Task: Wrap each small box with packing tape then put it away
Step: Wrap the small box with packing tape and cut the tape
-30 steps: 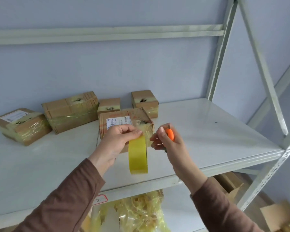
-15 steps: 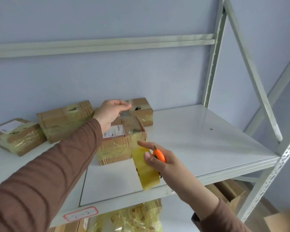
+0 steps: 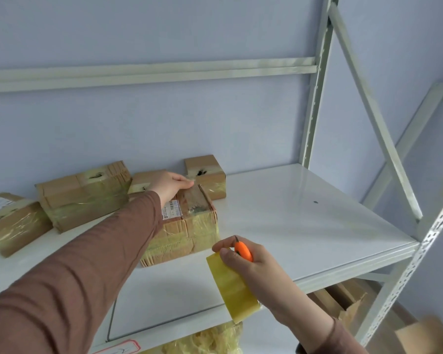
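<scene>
The left hand (image 3: pixel 170 186) is reaching across the white metal shelf (image 3: pixel 304 221) and resting on the far top edge of the brown cardboard box with a white printed label (image 3: pixel 187 226), its fingers lying nearly straight and pressing down on the tape there — nothing is curled round the box. That box is sitting near the middle of the shelf, its front face already covered in yellowish tape. The right hand (image 3: pixel 248 261) is hovering just in front of the box, near the shelf's front edge, its fingers curled round a small orange-handled cutter (image 3: pixel 243 251) while also gripping a roll of translucent yellow packing tape (image 3: pixel 232 287) that is hanging below the palm.

Behind the labelled box, four more taped cardboard boxes are lying along the pale blue wall (image 3: pixel 164 118) — a small cube-like one (image 3: pixel 205 175) just beyond the left fingertips, a flat one (image 3: pixel 143 181) partly hidden by the left hand, a longer one (image 3: pixel 82 192) and one at the far left (image 3: pixel 10 223). A heap of crumpled yellow tape scraps (image 3: pixel 210 341) is showing under the shelf.
</scene>
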